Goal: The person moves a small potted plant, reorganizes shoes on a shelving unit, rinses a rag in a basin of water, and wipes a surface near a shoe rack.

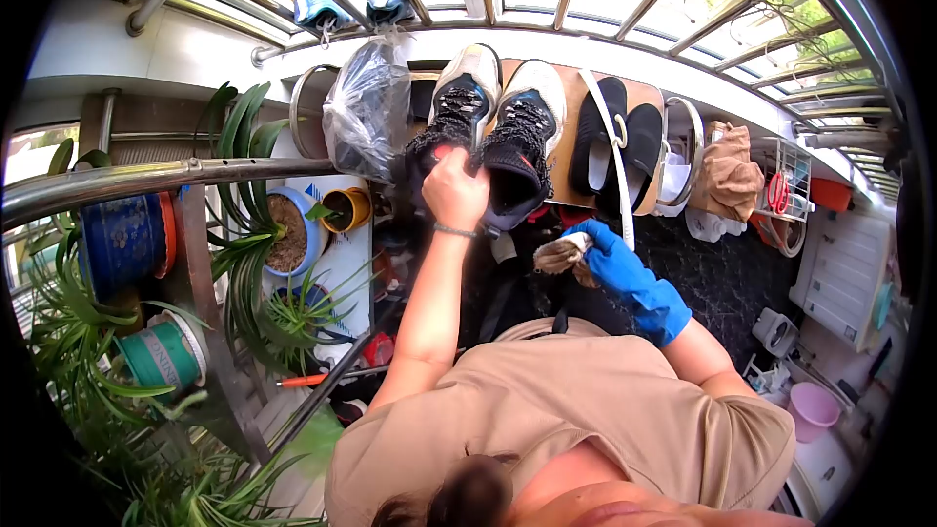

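My left hand (456, 190) is bare and closed on the heel collar of the left sneaker (467, 88), a black shoe with a white toe and dark laces. Its mate, the right sneaker (525, 127), stands close beside it, toe away from me. Both sit on a brown board (564, 197) in front of the window. A blue rubber glove covers my right hand (623, 273), which is shut on a crumpled, stained pale cloth (562, 254). The cloth hangs apart from the shoes, nearer my body.
Black slip-on shoes (639, 151) and a curved white strip (615, 151) lie right of the sneakers. A clear plastic bag (366, 112) is to their left. Potted plants (288, 234) and a metal rail (195, 176) fill the left side. A brown paper bag (730, 171) stands farther right.
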Demonstrator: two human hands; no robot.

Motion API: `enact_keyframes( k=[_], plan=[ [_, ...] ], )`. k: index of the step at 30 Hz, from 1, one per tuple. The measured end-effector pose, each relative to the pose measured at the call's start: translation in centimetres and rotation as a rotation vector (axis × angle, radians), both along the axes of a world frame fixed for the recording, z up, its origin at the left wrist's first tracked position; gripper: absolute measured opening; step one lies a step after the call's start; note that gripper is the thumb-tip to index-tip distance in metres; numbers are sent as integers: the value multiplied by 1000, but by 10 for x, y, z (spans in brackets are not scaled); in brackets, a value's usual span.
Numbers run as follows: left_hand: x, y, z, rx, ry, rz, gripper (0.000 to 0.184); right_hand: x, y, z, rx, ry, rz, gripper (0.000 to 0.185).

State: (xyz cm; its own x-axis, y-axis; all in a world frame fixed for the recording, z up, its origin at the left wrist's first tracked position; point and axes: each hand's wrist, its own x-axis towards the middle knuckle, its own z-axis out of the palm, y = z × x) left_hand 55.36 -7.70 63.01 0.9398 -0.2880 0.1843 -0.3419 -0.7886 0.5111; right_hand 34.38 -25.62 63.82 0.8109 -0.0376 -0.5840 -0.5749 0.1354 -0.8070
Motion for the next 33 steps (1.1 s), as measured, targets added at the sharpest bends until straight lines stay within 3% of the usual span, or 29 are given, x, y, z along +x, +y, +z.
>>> enact_keyframes(
  k=[3, 6, 8, 11, 13, 15, 17, 18, 19, 21, 22, 23, 25, 26, 27, 29, 31, 33],
  plan=[
    [1, -17, -11, 81, 20, 52, 14, 41, -45, 39, -88, -310, -134, 44],
    [1, -30, -36, 116, 14, 103, 15, 81, -100, 53, 31, -368, -261, 45],
    [-4, -36, -49, 155, 36, 140, 17, 113, -139, 39, 48, -395, -229, 44],
    [-5, -44, -49, 201, 105, 197, 22, 179, -161, 12, -302, -336, -175, 34],
    [-5, -40, -54, 179, 103, 170, 30, 218, -168, -44, -112, -578, -38, 35],
    [-9, -37, -49, 160, 106, 113, 33, 264, -176, -98, -341, -694, 285, 32],
    [-14, -36, -44, 152, 100, 81, 32, 292, -179, -113, -1322, -1062, 713, 31],
    [-17, -35, -43, 128, 72, 61, 33, 299, -175, -110, -1314, -833, 933, 42],
    [-18, -34, -42, 107, 47, 43, 34, 305, -180, -134, -1350, -922, 827, 35],
    [-20, -33, -41, 107, 77, 31, 38, 312, -179, -140, -732, -246, 345, 44],
    [-21, -34, -39, 95, 69, 29, 39, 310, -181, -142, -606, -182, 228, 53],
    [-23, -34, -36, 84, 65, 27, 39, 308, -187, -144, -498, -139, 130, 45],
    [-28, -40, -25, 71, 173, 68, 47, 315, -208, -164, -512, -176, 245, 42],
    [-33, -53, -11, 79, 22, 56, 51, 310, -214, -163, -805, -294, 427, 37],
    [-38, -67, 0, 85, -127, 44, 55, 311, -221, -171, -808, -286, 423, 37],
    [-54, -101, 13, -133, -13, -280, 59, 311, -233, -186, -961, -252, 643, 37],
    [-63, -146, 24, -112, 128, -587, 59, 303, -242, -171, -912, -35, 648, 45],
    [-75, -170, 12, 17, 210, -703, 61, 293, -255, -161, -918, 4, 662, 48]
  ],
)
